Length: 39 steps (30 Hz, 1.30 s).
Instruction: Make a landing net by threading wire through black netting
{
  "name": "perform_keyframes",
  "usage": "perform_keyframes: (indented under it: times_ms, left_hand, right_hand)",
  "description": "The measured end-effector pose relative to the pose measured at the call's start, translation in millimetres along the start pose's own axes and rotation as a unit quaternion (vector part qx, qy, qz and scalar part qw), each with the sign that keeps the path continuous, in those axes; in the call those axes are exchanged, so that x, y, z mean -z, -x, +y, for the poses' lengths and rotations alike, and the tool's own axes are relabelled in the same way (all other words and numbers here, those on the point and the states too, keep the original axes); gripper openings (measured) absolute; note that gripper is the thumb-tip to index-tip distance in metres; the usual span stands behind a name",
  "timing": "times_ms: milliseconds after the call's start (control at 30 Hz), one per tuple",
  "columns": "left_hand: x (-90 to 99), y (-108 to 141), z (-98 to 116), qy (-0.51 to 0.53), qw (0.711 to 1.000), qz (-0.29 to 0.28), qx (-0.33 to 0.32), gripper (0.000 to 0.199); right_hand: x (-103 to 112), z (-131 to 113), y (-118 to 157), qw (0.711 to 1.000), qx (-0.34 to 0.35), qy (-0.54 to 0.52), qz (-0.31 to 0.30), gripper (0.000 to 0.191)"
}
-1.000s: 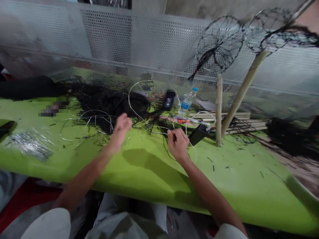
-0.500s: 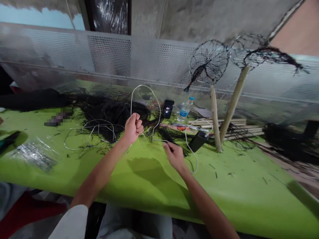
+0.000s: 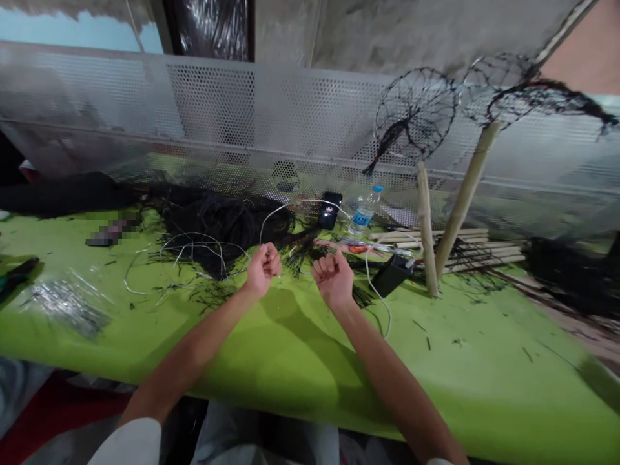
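Note:
A thin whitish wire rises from my left hand and bends in an arch toward the right, above my right hand. My left hand is closed round the wire, its fingers curled in. The fingers of my right hand are also curled shut, palm side partly toward me; the wire's far end seems to run down to it, though the grip itself is hard to see. Both fists hover over the green tabletop, a short gap between them. Left of my left hand lies a loose coil of similar wire.
Behind my hands are a black fibre heap, a phone and a water bottle. To the right are a black box with a white cable, bamboo sticks and black net hoops. A plastic packet lies left.
My right hand has turned over and come up slightly, nearer my left hand. The left has dropped a little. The wire's tall loop has become a lower arch leaning right.

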<state>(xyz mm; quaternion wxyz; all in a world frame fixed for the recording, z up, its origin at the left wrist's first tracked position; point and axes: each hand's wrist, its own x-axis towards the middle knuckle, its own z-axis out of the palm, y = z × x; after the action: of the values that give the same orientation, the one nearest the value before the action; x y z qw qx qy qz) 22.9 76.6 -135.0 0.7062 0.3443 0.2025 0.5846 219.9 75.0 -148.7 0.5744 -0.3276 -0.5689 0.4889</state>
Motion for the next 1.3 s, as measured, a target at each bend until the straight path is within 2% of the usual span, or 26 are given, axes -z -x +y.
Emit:
perform_keyframes:
  times_ms: [200,433,633,800,900,1000,1133,1167,1233,1300]
  left_hand:
    - [-0.1,0.6,-11.4,0.032,0.999,0.039,-0.001,0.071]
    - [6.0,-0.6,-11.4,0.029,0.994,0.099,-0.029,0.071]
    - [24.1,11.5,-31.6,-0.053,0.989,0.138,-0.028,0.055]
    - [44.2,10.1,-39.4,-0.159,0.969,0.183,-0.04,0.033]
    - [49.1,7.5,-39.6,-0.219,0.954,0.198,-0.053,0.034]
    - [48.3,8.1,-38.9,-0.272,0.94,0.193,-0.073,0.034]
    - [43.1,14.0,-20.6,-0.328,0.915,0.188,-0.143,0.036]
    - [41.0,15.9,-10.3,-0.339,0.904,0.193,-0.173,0.043]
    - [34.8,18.9,16.9,-0.362,0.877,0.202,-0.243,0.07]
    - [25.8,19.2,49.5,-0.403,0.841,0.179,-0.314,0.086]
  right_hand:
    - [-21.7,16.6,27.2,0.994,-0.044,-0.096,0.026,0.064]
    - [-43.5,36.7,31.5,0.985,-0.107,-0.136,0.01,0.066]
    - [-54.3,56.2,31.3,0.988,-0.14,-0.066,-0.019,0.063]
    - [-58.7,57.2,32.2,0.986,-0.149,0.026,-0.065,0.06]
    - [-60.0,56.4,34.9,0.981,-0.15,0.072,-0.096,0.061]
    - [-60.3,60.0,38.1,0.981,-0.14,0.101,-0.086,0.052]
    - [-52.7,65.2,39.6,0.981,-0.139,0.112,-0.071,0.042]
    - [-49.5,65.8,39.4,0.981,-0.14,0.114,-0.07,0.042]
    - [-43.4,67.0,38.6,0.981,-0.14,0.118,-0.064,0.041]
    - [-39.1,69.0,37.7,0.981,-0.141,0.12,-0.057,0.036]
